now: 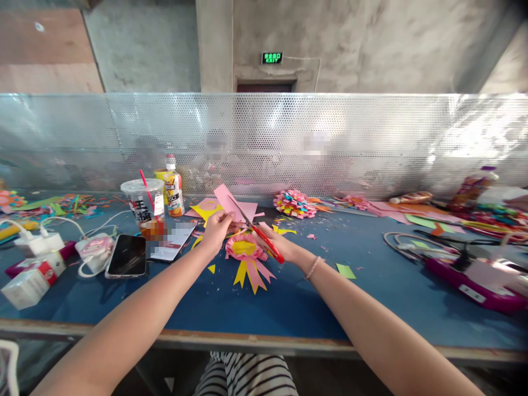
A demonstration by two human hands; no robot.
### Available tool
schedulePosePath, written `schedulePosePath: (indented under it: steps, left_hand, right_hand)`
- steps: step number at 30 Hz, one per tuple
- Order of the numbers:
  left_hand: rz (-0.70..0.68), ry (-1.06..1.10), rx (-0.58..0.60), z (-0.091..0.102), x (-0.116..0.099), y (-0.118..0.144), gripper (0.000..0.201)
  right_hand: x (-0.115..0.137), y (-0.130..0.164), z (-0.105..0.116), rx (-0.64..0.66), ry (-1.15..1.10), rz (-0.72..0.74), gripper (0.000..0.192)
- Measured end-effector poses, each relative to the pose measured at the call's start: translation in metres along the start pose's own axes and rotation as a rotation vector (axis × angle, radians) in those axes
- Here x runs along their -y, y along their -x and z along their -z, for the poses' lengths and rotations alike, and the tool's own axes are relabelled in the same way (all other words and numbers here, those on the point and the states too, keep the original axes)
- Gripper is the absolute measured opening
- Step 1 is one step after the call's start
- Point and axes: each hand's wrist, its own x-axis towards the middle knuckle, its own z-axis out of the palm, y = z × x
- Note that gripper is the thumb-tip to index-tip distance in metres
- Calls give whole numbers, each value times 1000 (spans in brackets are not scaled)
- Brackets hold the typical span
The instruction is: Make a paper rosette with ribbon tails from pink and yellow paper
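Observation:
My left hand [217, 232] pinches the lower edge of a pink paper piece [226, 199], held up above the table. Red-handled scissors [270, 243] are gripped in my right hand [277, 240], their blades pointing up and left across the pink paper. Whether the blades are cutting into it I cannot tell. Just below both hands lies a pink and yellow paper rosette [244, 247] with pointed ribbon tails toward me. Yellow paper [205, 211] and more pink paper lie behind my left hand.
A lidded drink cup [144, 206] with a red straw, a bottle [173, 190], a phone [127, 256] and chargers [95, 250] stand left. A layered paper flower [293, 203] lies behind. Purple power strip [474, 286] and cables are right. A perforated metal screen [350, 143] borders the table's back.

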Motion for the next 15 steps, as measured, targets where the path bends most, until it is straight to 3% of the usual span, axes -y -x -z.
schedulePosePath:
  steps: [9, 15]
  left_hand:
    - [18, 34, 14, 1, 0, -1, 26]
    - [54, 69, 17, 0, -2, -1, 27]
  right_hand:
    - [1, -3, -1, -74, 184, 7, 32]
    - [1, -3, -2, -79, 108, -2, 35]
